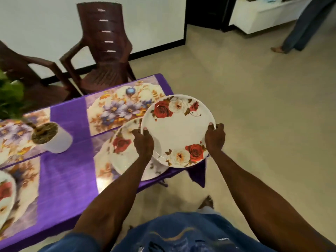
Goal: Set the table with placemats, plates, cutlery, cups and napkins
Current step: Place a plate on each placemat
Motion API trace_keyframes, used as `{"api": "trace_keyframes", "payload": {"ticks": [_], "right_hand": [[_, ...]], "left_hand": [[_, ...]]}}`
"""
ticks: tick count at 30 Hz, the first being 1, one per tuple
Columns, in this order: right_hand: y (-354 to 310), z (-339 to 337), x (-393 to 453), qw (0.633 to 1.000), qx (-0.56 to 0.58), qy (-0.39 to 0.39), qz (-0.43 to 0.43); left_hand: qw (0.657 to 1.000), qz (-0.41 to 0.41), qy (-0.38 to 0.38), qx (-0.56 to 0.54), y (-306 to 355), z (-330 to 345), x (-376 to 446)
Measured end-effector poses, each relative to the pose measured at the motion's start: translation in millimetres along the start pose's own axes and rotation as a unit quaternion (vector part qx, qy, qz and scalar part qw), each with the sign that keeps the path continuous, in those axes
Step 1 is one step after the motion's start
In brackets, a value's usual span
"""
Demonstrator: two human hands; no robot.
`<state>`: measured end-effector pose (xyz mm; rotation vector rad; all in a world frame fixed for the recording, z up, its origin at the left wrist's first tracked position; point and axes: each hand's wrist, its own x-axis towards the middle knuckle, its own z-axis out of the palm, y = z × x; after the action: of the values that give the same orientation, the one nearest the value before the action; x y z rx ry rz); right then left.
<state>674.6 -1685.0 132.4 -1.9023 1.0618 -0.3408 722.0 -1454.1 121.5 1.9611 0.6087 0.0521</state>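
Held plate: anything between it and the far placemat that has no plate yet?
Nothing visible blocks it. Both hands, left and right, grip the held plate above the table corner. The bare floral placemat lies just beyond; a second plate sits on the nearer mat, beside the path.

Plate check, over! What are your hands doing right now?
Left hand and right hand grip rose plate by opposite rims. Plate in the air above table corner. Far placemat bare. Nothing in the way.
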Motion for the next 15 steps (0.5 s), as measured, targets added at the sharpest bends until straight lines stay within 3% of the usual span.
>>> {"api": "trace_keyframes", "payload": {"ticks": [8, 15], "right_hand": [[22.3, -95.3, 147.9, 0.999, -0.043, 0.026, 0.016], [22.9, -102.7, 238.4, 0.997, -0.062, 0.014, 0.042]], "left_hand": [[0.999, 0.008, -0.05, 0.003, 71.8, 157.1, -50.4], [0.997, 0.016, -0.071, -0.003, 107.3, 244.8, -30.3]]}}
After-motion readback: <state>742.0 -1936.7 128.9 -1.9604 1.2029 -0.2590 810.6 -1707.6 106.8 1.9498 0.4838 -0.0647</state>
